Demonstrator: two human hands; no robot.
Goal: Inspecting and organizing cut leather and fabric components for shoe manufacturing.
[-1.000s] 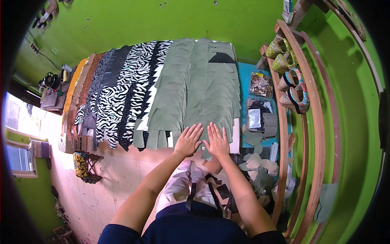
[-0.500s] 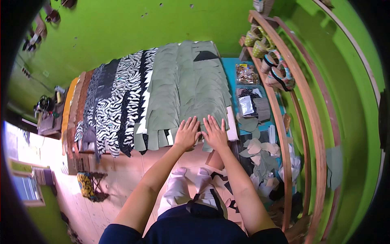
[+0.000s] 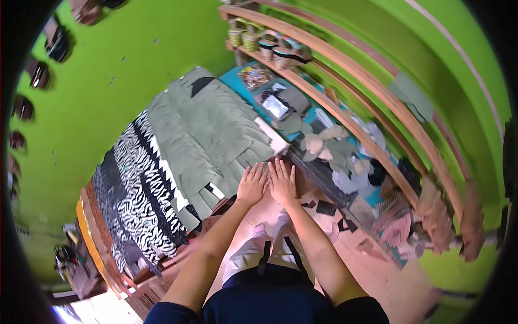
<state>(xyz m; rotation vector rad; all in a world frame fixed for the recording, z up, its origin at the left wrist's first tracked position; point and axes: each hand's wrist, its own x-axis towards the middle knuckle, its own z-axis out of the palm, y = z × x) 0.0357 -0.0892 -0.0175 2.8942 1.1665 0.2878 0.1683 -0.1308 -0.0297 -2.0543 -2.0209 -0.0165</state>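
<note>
My left hand [image 3: 252, 186] is stretched out flat with its fingers nearly together, at the near corner of the table by the grey-green pieces. Beside it my right hand [image 3: 282, 183] is held the same way, fingers extended, thumbs close together. Neither hand holds anything. Overlapping rows of grey-green cut pieces [image 3: 197, 124] cover the right part of the table, with one dark piece [image 3: 202, 86] at the far end. Left of these lie rows of zebra-print pieces [image 3: 132, 173]. Whether my fingertips touch the nearest green pieces I cannot tell.
A wooden rack [image 3: 345, 116] with sandals [image 3: 280, 49] runs along the right wall. Under it a blue-topped bench [image 3: 233, 79] carries bags and loose scraps [image 3: 324, 143]. Dark offcuts [image 3: 325, 208] lie on the floor. Shoes [image 3: 56, 43] hang on the left wall.
The view has turned to the right, so the table now sits further left and slanted. My flat hands have shifted from over the green pieces to the table's near right corner.
</note>
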